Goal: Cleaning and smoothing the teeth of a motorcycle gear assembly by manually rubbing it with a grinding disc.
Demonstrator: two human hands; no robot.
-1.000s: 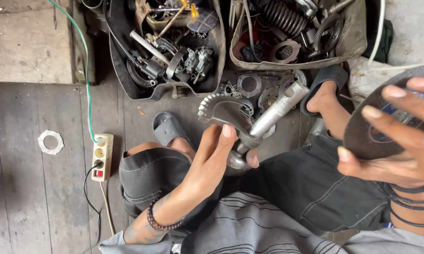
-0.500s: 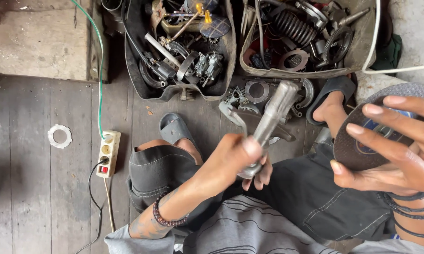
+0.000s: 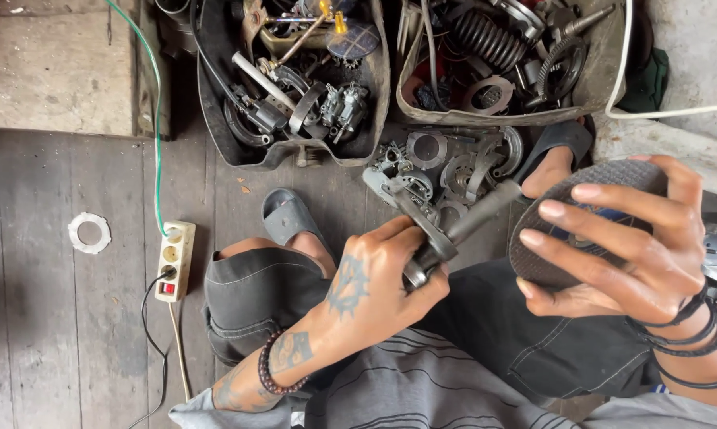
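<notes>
Hands first: the left hand is closed around a grey metal tool, a long-handled wrench or spanner by its look, gripped near the lower end with the shaft slanting up and away toward the right hand. That right hand has its fingers spread wide over the face of a dark round abrasive disc, thumb underneath, so the disc is held flat against the palm side and tilted toward the tool's far end. Tool and disc sit close together above the person's lap; whether they touch cannot be told.

As a judgement, the disc is off any machine and in hand, so no mounting or tightening looks done yet.

Beyond the left hand, on the wooden floor, two black tubs of metal parts stand side by side, with loose gears and housings just in front of them. Well out to the left lie a white power strip and a white ring.
</notes>
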